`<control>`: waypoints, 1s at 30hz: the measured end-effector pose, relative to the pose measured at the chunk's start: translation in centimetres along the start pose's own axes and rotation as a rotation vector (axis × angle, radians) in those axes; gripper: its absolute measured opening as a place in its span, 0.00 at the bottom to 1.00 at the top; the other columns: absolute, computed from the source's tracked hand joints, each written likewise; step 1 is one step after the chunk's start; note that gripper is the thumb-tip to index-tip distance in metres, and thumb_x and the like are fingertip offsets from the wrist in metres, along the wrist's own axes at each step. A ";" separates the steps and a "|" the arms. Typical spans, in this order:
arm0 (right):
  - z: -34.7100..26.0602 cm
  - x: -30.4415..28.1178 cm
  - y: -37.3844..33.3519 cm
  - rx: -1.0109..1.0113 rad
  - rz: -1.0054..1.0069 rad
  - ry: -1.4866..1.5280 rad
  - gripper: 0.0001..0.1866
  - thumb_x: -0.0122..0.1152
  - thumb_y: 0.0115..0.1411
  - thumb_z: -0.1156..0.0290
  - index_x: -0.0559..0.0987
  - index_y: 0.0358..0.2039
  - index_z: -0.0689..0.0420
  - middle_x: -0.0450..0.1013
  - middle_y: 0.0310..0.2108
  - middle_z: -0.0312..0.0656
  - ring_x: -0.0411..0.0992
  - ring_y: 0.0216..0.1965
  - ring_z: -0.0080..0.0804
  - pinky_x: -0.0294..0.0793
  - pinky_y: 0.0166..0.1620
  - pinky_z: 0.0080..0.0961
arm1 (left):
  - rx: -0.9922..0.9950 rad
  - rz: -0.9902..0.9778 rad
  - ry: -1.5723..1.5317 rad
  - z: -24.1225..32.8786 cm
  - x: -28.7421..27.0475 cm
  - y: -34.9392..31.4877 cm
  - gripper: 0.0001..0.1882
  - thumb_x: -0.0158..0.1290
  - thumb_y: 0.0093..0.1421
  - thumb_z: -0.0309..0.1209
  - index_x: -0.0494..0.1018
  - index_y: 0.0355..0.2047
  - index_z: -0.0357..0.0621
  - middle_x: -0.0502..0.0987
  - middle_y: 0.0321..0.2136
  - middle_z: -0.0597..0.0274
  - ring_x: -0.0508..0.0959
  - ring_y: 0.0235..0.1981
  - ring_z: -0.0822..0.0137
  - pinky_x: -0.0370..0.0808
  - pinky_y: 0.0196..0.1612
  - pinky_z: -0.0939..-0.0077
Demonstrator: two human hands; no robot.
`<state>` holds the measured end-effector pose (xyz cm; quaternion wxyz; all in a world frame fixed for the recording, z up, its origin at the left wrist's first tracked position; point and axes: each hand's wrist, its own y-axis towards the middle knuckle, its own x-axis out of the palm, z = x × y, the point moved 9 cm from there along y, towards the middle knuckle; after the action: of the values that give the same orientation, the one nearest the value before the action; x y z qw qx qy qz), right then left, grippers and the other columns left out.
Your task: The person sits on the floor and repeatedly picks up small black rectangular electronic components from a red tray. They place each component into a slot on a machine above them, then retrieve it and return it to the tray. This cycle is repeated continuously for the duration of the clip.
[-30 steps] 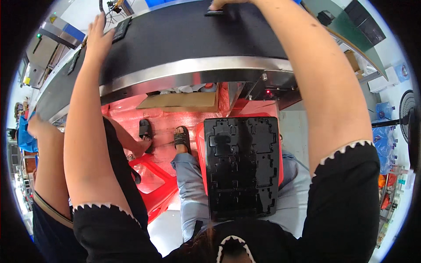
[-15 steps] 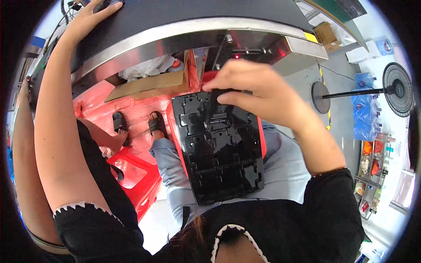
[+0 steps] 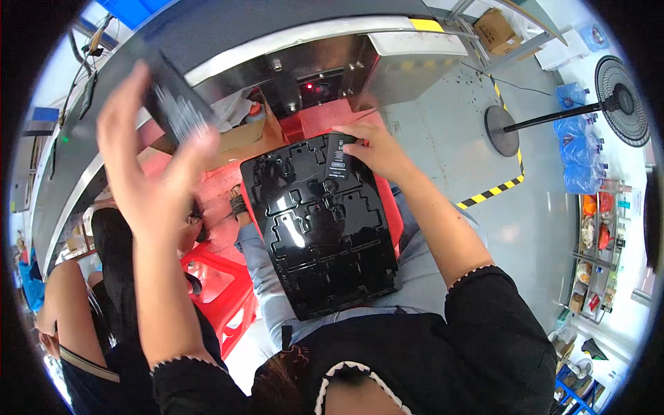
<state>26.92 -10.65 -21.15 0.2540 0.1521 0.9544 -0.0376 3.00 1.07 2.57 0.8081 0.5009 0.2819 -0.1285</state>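
A black moulded plastic tray (image 3: 318, 228) with shaped recesses lies across my lap. My right hand (image 3: 370, 149) pinches a flat black battery (image 3: 337, 158) with pale print, over a recess near the tray's far edge. To the left, my left hand (image 3: 155, 152) is raised in front of the bench edge, smeared by motion. Between its thumb and fingers is another flat black battery (image 3: 178, 100), also blurred. The other tray recesses that show hold no battery.
A dark bench (image 3: 290, 21) with a metal edge runs across the far side. Under it stands an open cardboard box (image 3: 256, 135). A red plastic stool (image 3: 221, 290) and a neighbouring person's leg (image 3: 76, 318) are at left; a black fan (image 3: 619, 100) stands at right.
My left hand has come back from the bench top toward the tray, bringing a battery. My right hand has lowered slightly, its battery at the tray's far edge. The view has shifted.
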 end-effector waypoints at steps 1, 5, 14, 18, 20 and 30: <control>0.5 0.3 0.1 0.046 -0.022 0.091 0.19 0.65 0.54 0.73 0.80 0.48 0.57 0.77 0.36 0.42 0.74 0.38 0.30 0.72 0.44 0.26 | 0.020 -0.087 -0.031 1.4 0.6 -2.4 0.43 0.70 0.39 0.42 0.70 0.56 0.38 0.72 0.52 0.49 0.70 0.55 0.52 0.63 0.59 0.59; 1.1 1.0 0.6 0.132 -0.065 0.254 0.16 0.62 0.58 0.73 0.80 0.48 0.59 0.78 0.38 0.38 0.72 0.38 0.23 0.71 0.45 0.22 | -0.226 -0.455 -0.025 1.0 5.6 -12.0 0.47 0.71 0.38 0.43 0.67 0.58 0.38 0.68 0.52 0.48 0.66 0.55 0.49 0.62 0.58 0.56; 0.8 0.9 1.5 0.191 -0.019 0.180 0.13 0.61 0.61 0.66 0.81 0.38 0.63 0.78 0.33 0.39 0.74 0.36 0.24 0.72 0.43 0.24 | -0.284 -0.474 0.042 -1.7 10.0 -16.8 0.42 0.70 0.39 0.37 0.68 0.56 0.39 0.69 0.51 0.50 0.67 0.54 0.49 0.63 0.58 0.56; -0.6 0.4 1.2 0.118 -0.028 0.121 0.13 0.60 0.62 0.65 0.81 0.39 0.63 0.78 0.34 0.38 0.73 0.38 0.23 0.71 0.43 0.23 | -0.260 -0.498 0.061 -1.6 10.5 -16.4 0.42 0.69 0.40 0.39 0.68 0.55 0.38 0.69 0.51 0.52 0.67 0.55 0.49 0.62 0.59 0.54; -0.8 0.3 0.9 0.091 0.015 0.170 0.12 0.59 0.62 0.68 0.81 0.39 0.63 0.79 0.33 0.42 0.75 0.37 0.27 0.72 0.43 0.25 | -0.292 -0.549 0.024 -2.2 11.2 -16.7 0.42 0.69 0.41 0.42 0.68 0.55 0.37 0.68 0.53 0.52 0.66 0.56 0.48 0.60 0.60 0.52; 0.1 0.6 1.7 0.063 -0.105 0.176 0.11 0.58 0.62 0.69 0.82 0.42 0.59 0.77 0.36 0.39 0.73 0.39 0.28 0.70 0.45 0.25 | -0.315 -0.715 -0.080 -3.4 11.9 -18.1 0.35 0.62 0.46 0.29 0.68 0.58 0.45 0.64 0.60 0.54 0.56 0.67 0.46 0.49 0.68 0.46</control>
<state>26.96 -8.92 -21.50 0.1621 0.1125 0.9780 -0.0673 2.67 -3.43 -18.88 0.7897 0.2356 0.4234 -0.3764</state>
